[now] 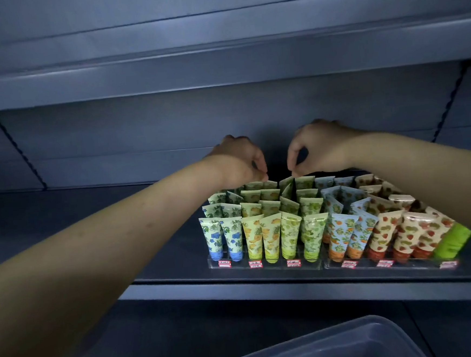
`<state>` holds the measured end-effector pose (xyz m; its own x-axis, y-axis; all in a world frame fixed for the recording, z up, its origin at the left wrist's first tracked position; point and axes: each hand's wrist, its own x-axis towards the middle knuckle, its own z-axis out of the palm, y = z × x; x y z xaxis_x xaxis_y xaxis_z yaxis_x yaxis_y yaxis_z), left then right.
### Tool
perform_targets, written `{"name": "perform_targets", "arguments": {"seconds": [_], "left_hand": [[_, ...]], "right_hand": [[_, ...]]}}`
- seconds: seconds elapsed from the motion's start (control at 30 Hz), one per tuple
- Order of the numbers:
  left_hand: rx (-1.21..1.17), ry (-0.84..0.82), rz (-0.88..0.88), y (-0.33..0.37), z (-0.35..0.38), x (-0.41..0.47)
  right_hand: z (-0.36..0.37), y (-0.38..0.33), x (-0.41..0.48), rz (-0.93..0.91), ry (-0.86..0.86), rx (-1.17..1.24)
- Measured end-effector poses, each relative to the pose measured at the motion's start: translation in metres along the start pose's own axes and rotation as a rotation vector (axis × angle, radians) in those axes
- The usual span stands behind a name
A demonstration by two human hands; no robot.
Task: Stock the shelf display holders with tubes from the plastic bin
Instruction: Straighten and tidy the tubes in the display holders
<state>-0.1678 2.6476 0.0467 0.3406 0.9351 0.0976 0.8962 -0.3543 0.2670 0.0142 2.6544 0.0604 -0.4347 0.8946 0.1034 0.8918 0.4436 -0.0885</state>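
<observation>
Upright fruit-printed tubes [270, 240] in rows

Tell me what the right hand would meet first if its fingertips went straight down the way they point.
The crimped top of the back-row green tube, directly under the right hand's pinched fingertips. They look at or just above that edge; contact is unclear from this view.

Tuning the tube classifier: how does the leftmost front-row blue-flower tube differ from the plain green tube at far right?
Print: the pale blue-flower plastic tube carries blue blossoms; the plain bright green tube shows no pattern. Pose: the blue-flower tube stands upright, cap down; the green one leans sideways. Both sit in the front row.
</observation>
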Motion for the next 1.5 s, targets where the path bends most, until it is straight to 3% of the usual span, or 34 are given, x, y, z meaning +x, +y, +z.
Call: {"name": "perform_targets", "arguments": {"seconds": [0.17,0.5,0.67,1.2,1.5], "left_hand": [[0.063,-0.015,0.050,0.020,0.001,-0.016],[-0.031,-0.021,0.201,0.033,0.031,-0.034],[-0.034,0.042,0.154,0.029,0.031,-0.025],[0.133,0.011,0.159,0.028,0.056,0.010],[0.114,-0.028,0.137,0.026,0.058,0.013]], "right_hand": [[-0.005,0.003,-0.029,0.013,-0.035,-0.038],[0.013,0.014,-0.070,-0.048,-0.022,0.011],[0.015,0.026,-0.068,-0.015,0.036,0.053],[0.043,0.037,-0.036,-0.010,0.013,0.013],[0.054,0.034,-0.032,-0.013,0.034,0.002]]}}
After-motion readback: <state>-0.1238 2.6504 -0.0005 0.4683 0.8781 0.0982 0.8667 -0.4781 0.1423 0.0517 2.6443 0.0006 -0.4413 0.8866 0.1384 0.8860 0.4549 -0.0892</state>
